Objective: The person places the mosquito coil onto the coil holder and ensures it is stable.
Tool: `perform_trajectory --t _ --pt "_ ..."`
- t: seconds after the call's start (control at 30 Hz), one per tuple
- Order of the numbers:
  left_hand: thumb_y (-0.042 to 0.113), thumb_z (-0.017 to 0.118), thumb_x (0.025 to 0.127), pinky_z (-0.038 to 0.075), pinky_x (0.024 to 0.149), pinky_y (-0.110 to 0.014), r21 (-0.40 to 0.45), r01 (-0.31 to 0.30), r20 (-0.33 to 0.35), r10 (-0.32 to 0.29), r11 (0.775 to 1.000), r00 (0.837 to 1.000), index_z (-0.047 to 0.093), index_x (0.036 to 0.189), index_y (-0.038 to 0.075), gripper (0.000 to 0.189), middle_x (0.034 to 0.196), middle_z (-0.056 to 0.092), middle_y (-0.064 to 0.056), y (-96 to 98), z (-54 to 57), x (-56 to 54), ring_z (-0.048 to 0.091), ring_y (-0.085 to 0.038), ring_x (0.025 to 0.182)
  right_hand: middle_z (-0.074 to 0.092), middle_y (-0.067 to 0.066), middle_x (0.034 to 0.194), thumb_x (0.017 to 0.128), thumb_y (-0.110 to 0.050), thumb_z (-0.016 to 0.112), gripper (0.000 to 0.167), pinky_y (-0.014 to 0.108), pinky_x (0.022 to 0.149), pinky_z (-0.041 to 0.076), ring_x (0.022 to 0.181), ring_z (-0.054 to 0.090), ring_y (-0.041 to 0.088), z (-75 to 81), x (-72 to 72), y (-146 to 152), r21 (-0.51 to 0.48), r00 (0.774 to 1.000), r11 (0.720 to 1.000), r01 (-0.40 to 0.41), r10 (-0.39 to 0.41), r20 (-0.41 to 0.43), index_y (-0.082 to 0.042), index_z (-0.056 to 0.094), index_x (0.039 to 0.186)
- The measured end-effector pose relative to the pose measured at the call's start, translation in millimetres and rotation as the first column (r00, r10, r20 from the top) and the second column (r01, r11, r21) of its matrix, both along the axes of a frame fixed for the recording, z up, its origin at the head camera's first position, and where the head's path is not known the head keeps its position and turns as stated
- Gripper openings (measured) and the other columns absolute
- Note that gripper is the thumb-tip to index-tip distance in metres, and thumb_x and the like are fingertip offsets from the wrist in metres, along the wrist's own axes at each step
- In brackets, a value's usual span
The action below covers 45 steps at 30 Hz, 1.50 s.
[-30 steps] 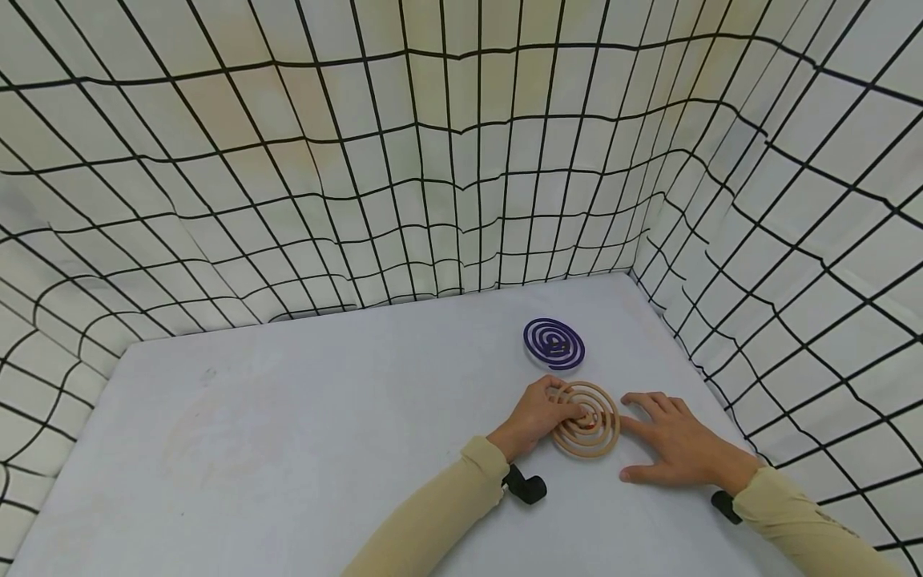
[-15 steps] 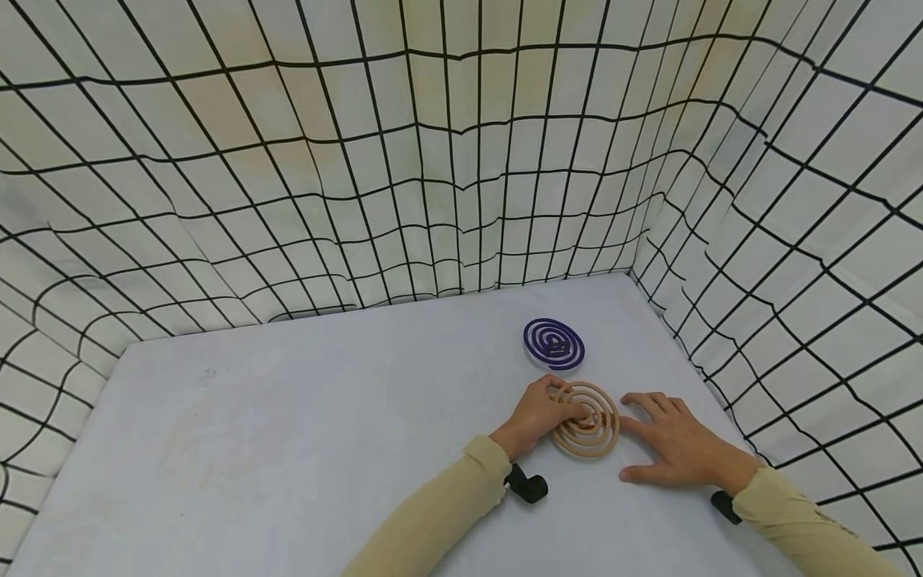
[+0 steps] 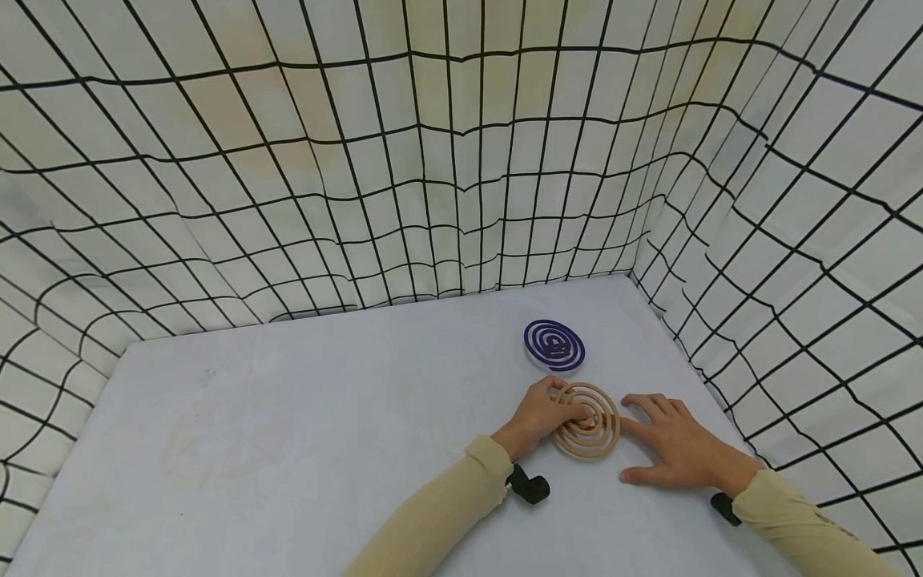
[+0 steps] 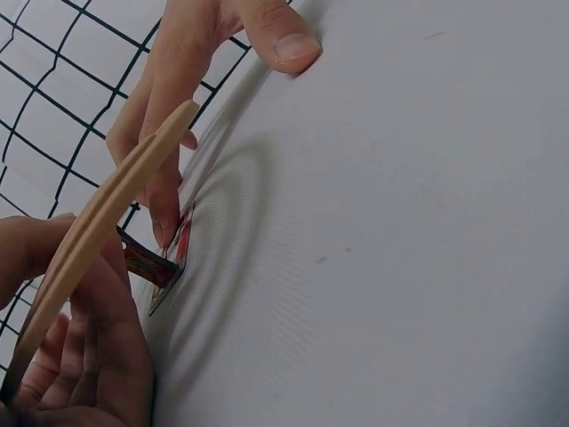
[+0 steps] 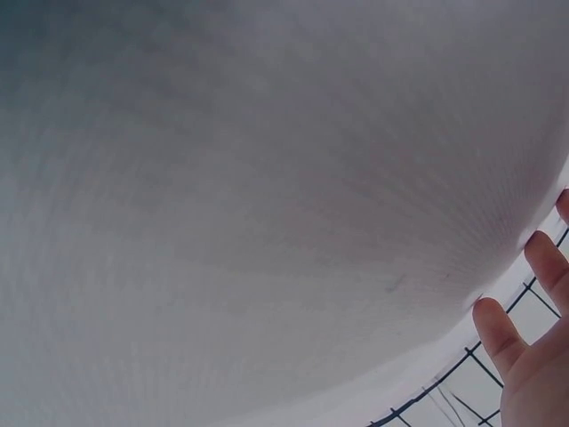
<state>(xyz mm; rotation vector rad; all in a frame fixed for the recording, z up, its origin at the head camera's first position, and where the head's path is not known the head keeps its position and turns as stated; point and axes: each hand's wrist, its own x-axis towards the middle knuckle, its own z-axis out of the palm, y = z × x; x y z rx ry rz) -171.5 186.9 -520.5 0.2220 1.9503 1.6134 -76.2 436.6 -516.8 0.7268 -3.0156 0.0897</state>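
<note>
A tan mosquito coil (image 3: 587,455) is pinched near its centre by my left hand (image 3: 537,418), thumb on top and fingers beneath. In the left wrist view the coil (image 4: 98,209) appears tilted, raised off the white surface. Beneath it is a small reddish metal stand (image 4: 173,269), its flat base on the surface. My right hand (image 3: 674,449) is spread out, holding nothing, with one fingertip at the stand's base. Whether the coil sits on the stand's tip is hidden. In the right wrist view, only fingertips of the right hand (image 5: 524,347) show.
A purple mosquito coil (image 3: 554,344) with a dark piece at its middle lies just behind the hands. White cloth covers the table (image 3: 288,433). Black netting (image 3: 461,192) over white sheeting stands along the back and sides. Black wrist devices (image 3: 532,488) are worn under both forearms.
</note>
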Motion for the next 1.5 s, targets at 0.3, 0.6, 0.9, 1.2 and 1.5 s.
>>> perform_trajectory --t 0.3,0.6,0.9,1.2,1.5 --pt "0.024 0.088 0.082 0.046 0.073 -0.022 0.007 0.010 0.000 -0.010 1.000 1.000 0.062 0.114 0.014 0.043 0.105 0.066 -0.002 0.2 0.6 -0.6 0.057 -0.013 0.090 0.051 0.007 0.147 0.083 -0.079 0.065 0.076 0.059 0.102 0.042 0.131 0.049 0.029 0.3 0.2 -0.2 -0.001 1.000 1.000 0.002 -0.002 0.007 -0.032 0.062 0.141" --pt "0.022 0.088 0.081 0.045 0.069 -0.023 -0.018 0.009 -0.002 -0.009 1.000 1.000 0.062 0.110 0.014 0.040 0.100 0.064 -0.001 0.7 1.9 -1.1 0.055 -0.013 0.086 0.051 0.006 0.147 0.083 -0.081 0.063 0.076 0.060 0.103 0.043 0.132 0.049 0.030 -0.9 0.5 -0.1 0.000 1.000 1.000 0.017 -0.017 0.025 -0.033 0.061 0.142" --pt "0.022 0.088 0.081 0.045 0.067 -0.023 -0.044 0.004 -0.003 -0.004 0.999 1.000 0.063 0.109 0.013 0.039 0.098 0.063 -0.001 -0.4 5.1 -0.9 0.055 -0.014 0.085 0.052 0.006 0.146 0.083 -0.081 0.063 0.077 0.060 0.101 0.043 0.130 0.051 0.029 -1.8 0.2 -1.0 0.002 1.000 1.000 0.016 -0.016 0.018 -0.034 0.060 0.144" --pt "0.019 0.086 0.083 0.046 0.065 -0.022 -0.063 0.003 0.005 -0.003 0.998 1.000 0.063 0.110 0.013 0.036 0.094 0.063 -0.001 -0.7 7.2 0.5 0.057 -0.013 0.081 0.052 0.006 0.146 0.083 -0.081 0.063 0.077 0.060 0.101 0.044 0.130 0.051 0.029 -2.4 1.0 -1.5 0.006 1.000 1.000 0.016 -0.016 0.016 -0.034 0.060 0.143" --pt "0.016 0.084 0.084 0.047 0.065 -0.022 -0.081 0.004 -0.017 -0.005 0.997 1.000 0.062 0.109 0.012 0.033 0.096 0.063 -0.002 0.8 7.3 0.3 0.057 -0.013 0.081 0.052 0.006 0.145 0.082 -0.080 0.064 0.078 0.059 0.100 0.044 0.129 0.051 0.029 -2.9 0.9 -0.4 0.014 1.000 1.000 0.005 -0.005 -0.010 -0.034 0.059 0.144"
